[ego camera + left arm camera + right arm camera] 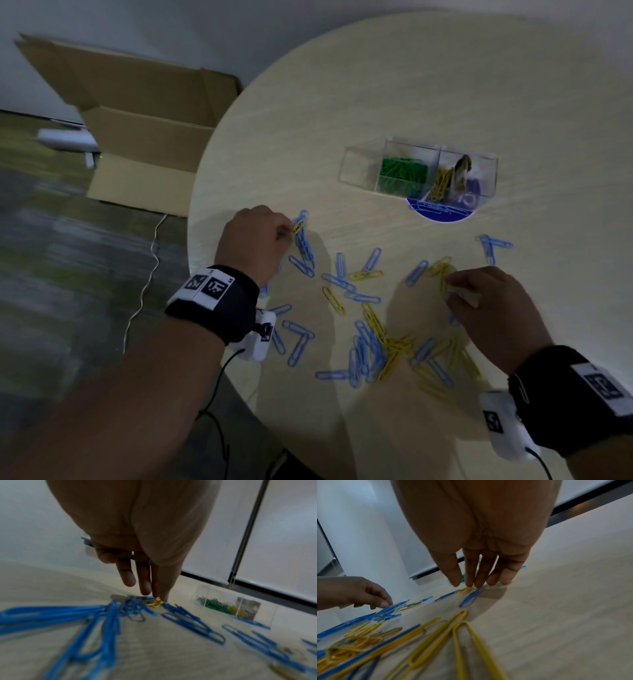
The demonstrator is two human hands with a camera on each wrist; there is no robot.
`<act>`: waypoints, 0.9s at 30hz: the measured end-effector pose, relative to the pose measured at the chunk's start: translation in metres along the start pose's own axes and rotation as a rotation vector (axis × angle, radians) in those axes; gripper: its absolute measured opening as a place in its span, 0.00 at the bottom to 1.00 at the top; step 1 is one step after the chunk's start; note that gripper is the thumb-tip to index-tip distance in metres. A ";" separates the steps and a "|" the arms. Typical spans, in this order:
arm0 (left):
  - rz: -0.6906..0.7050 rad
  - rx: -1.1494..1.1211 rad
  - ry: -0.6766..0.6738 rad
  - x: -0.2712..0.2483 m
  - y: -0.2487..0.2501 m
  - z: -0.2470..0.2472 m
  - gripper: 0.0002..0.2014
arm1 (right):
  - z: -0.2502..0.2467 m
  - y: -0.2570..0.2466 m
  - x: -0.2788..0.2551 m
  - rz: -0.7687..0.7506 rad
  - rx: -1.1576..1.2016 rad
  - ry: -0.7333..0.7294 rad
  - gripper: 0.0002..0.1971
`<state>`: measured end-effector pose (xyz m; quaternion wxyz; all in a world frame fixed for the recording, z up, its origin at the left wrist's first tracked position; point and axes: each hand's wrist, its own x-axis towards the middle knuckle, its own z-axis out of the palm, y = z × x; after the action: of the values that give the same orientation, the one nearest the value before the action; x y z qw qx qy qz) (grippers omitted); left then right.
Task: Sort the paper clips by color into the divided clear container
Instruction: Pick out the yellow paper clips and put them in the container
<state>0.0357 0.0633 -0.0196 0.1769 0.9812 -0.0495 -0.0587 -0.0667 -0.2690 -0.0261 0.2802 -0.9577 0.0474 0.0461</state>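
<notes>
Fingertips (pixel 158 592) of the left hand (pixel 255 236) pinch a small yellow wire paper clip (pixel 298 226) at the far end of a row of blue wire paper clips (pixel 305 245); better to lift it straight up, so no blue one hooks on and rides along. Over on the right hand (pixel 493 305), the fingers (pixel 471 577) lie close together, tips down on a little cluster of yellow clips (pixel 442 269); whether they have closed on one I cannot tell. Both loads belong in the divided clear plastic container (pixel 419 169), well beyond the hands on the pale round wooden table (pixel 445 85), in the compartment already holding yellow clips, beside the green one. A mixed blue-and-yellow heap (pixel 387 346) is left to sort.
</notes>
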 end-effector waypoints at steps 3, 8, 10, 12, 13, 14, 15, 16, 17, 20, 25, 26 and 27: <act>0.012 0.040 -0.053 0.000 0.000 0.004 0.09 | -0.002 -0.001 0.001 -0.015 -0.023 -0.003 0.12; -0.003 0.070 -0.034 0.002 0.000 -0.001 0.10 | -0.005 -0.005 0.005 0.040 0.003 -0.019 0.10; 0.021 0.066 0.000 -0.001 0.004 -0.006 0.08 | -0.008 -0.002 0.006 0.104 0.037 -0.036 0.10; 0.053 0.044 0.051 -0.007 0.013 -0.011 0.06 | -0.012 0.000 0.009 0.196 0.073 -0.043 0.08; 0.074 0.024 0.077 -0.010 0.021 -0.013 0.04 | -0.013 0.001 0.011 0.241 0.084 -0.041 0.06; 0.104 0.002 0.091 -0.014 0.030 -0.013 0.03 | -0.014 0.001 0.014 0.283 0.084 -0.042 0.04; 0.142 -0.021 0.082 -0.018 0.040 -0.012 0.02 | -0.014 0.001 0.017 0.315 0.071 -0.044 0.04; 0.189 -0.042 0.051 -0.022 0.051 -0.008 0.02 | -0.014 0.000 0.020 0.333 0.050 -0.047 0.06; 0.242 -0.064 0.011 -0.026 0.061 -0.002 0.02 | -0.012 0.000 0.023 0.340 0.025 -0.058 0.09; 0.363 -0.068 -0.101 -0.034 0.083 0.021 0.03 | -0.008 -0.002 0.023 0.338 -0.026 -0.130 0.14; 0.276 -0.009 -0.197 -0.038 0.085 0.036 0.04 | -0.006 0.001 0.012 0.261 -0.025 -0.107 0.03; 0.263 -0.015 -0.209 -0.039 0.083 0.035 0.04 | -0.006 0.002 0.010 0.255 -0.028 -0.106 0.03; 0.252 -0.027 -0.227 -0.040 0.082 0.034 0.04 | -0.006 0.003 0.009 0.248 -0.023 -0.106 0.04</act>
<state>-0.0143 -0.0200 -0.0179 0.1894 0.9519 -0.1908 -0.1469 -0.0574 -0.2753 -0.0239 0.2634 -0.9439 0.1500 0.1313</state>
